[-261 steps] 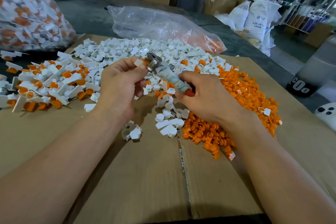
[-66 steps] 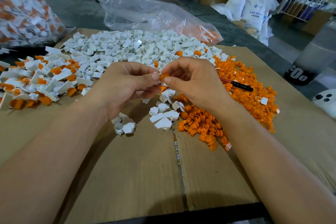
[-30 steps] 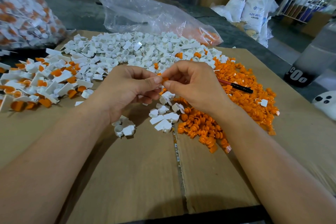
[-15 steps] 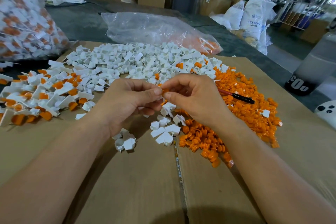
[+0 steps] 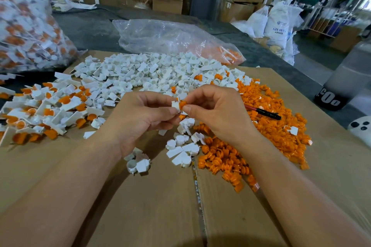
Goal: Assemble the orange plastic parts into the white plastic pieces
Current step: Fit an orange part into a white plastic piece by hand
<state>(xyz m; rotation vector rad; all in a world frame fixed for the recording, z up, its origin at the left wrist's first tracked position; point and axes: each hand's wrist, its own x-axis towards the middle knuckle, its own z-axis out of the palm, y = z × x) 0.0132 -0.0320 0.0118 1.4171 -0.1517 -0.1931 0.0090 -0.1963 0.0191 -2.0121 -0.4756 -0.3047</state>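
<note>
Far left: clear sack (image 5: 26,26) stuffed with white-and-orange pieces, blurred. Beside it, finished pile (image 5: 46,114) on the cardboard sheet (image 5: 150,206): white shells with orange showing.

Behind centre: loose white pieces (image 5: 144,72) in a wide heap. Crumpled plastic bag (image 5: 170,40) lies beyond it, some orange at its right end.

Centre, above the sheet: your left hand (image 5: 140,118) pinches one white piece (image 5: 175,106) between thumb and curled fingers. Orange part (image 5: 182,104) sits against that piece's right side, touching it. Can't tell if it's fully seated. Your right hand (image 5: 218,114) pinches the orange part, thumb below, forefinger on top.

Under the hands: a few stray white pieces on the sheet.

Right: orange heap (image 5: 277,132), with a black pen (image 5: 265,113), red at one end, lying on it.
</note>
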